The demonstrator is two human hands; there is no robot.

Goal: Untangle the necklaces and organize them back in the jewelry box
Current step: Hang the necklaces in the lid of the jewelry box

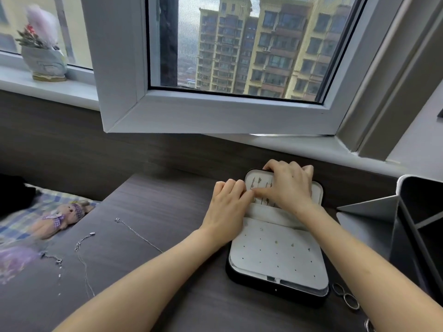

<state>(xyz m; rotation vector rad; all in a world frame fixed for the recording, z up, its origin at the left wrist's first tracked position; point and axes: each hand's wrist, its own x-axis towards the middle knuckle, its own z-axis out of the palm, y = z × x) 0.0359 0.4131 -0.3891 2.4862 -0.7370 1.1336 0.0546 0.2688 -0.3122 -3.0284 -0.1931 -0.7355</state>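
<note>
Head view: jewelry box is lying open on the dark desk, its lid propped up at the far side and the white stud panel facing up at the near side. Right hand is gripping the lid, fingers curling over its far rim and thumb lying across the lining. Left hand is sitting at the lid's left edge with fingers curled and thumb touching the right thumb; can't tell whether it's pinching anything. No necklaces are showing in the box: a long chain is lying stretched out left of it, a second chain further left, and a short third one beyond that, all well apart from the box. Rings are lying just beside the box's near right corner. Grey organizer is standing right of the box. Plush bear is lying far left, past the chains.
</note>
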